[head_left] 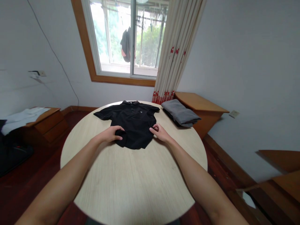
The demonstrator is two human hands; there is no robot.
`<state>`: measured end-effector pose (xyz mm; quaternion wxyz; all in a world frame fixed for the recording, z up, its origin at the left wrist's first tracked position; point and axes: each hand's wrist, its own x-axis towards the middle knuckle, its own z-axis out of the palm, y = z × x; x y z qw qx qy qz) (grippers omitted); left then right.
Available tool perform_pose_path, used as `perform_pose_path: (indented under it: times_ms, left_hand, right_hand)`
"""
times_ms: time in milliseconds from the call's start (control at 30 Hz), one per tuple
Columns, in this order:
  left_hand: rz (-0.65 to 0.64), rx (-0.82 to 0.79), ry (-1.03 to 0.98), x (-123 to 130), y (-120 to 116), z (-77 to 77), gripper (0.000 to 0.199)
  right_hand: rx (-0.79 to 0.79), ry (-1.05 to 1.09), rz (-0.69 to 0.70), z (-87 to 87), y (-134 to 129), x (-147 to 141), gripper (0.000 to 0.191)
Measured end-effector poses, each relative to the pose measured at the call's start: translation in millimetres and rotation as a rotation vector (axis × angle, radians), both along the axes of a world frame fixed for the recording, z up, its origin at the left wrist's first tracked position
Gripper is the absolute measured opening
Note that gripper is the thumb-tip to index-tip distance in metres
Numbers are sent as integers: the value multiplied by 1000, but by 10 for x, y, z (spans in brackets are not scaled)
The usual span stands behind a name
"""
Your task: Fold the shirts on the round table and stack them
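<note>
Black shirt [134,125] lies spread on the round table [131,187], collar toward the window [126,40], with the left hand [113,133] at its left side near the hem and the right hand [159,132] at its right side. Left thumb and forefinger stand apart with dark cloth between them, right thumb and forefinger are close together at the shirt's edge; cannot tell whether either pinches cloth. Folded grey garment [181,113] rests at the table's far right, beside the cabinet [200,104].

The pale table [131,178] bears a black shirt [133,128] at twelve o'clock and folded grey clothing [180,112] toward one-thirty
</note>
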<state>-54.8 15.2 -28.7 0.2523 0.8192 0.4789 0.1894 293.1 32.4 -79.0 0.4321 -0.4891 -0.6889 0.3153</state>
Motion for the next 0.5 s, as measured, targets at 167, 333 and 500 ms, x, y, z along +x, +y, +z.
perform_pose_path:
  times_ms: [167, 333, 500]
  left_hand:
    - [11, 30, -24, -6, 26, -8, 32]
    - [18, 79, -43, -31, 53, -18, 35]
    - [61, 136, -99, -69, 84, 0, 39]
  right_hand:
    - [-96, 55, 270, 90, -108, -29, 56]
    - [-257, 159, 480, 206, -197, 24, 81]
    - [-191, 233, 338, 232, -192, -45, 55]
